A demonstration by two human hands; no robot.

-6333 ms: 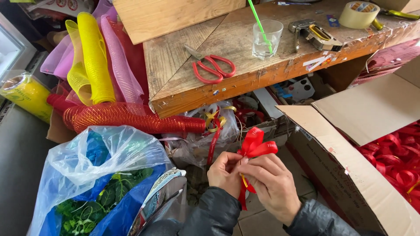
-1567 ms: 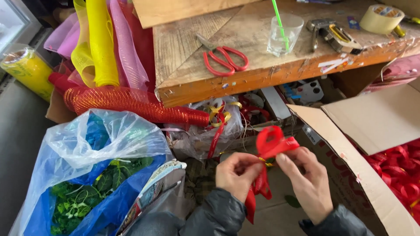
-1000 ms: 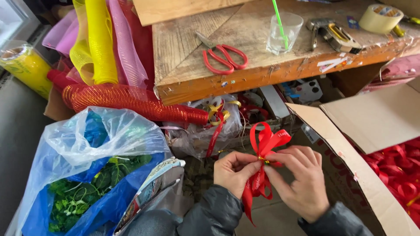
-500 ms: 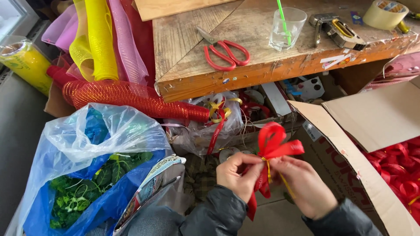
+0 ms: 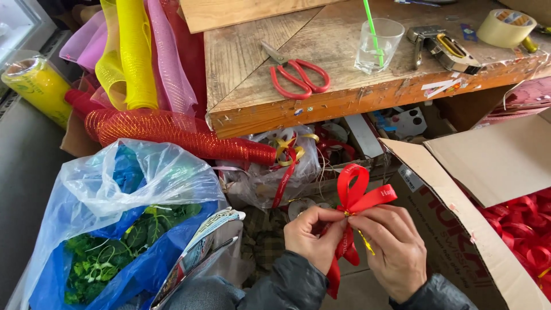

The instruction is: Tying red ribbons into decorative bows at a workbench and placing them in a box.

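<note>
At lower centre, left hand and right hand pinch the red ribbon bow at its knot, seemingly cinching a gold tie; keep the grip tight there so the loops stay even.

You have a red ribbon bow pinched at its knot, loops standing upright above your fingers. Its tails hang down between your hands, with a thin gold tie trailing beside them.

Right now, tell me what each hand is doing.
Left hand: fingers closed, pinching the red ribbon bow at its knot.
Right hand: fingers closed on the same bow's knot, beside a thin gold tie.
</note>
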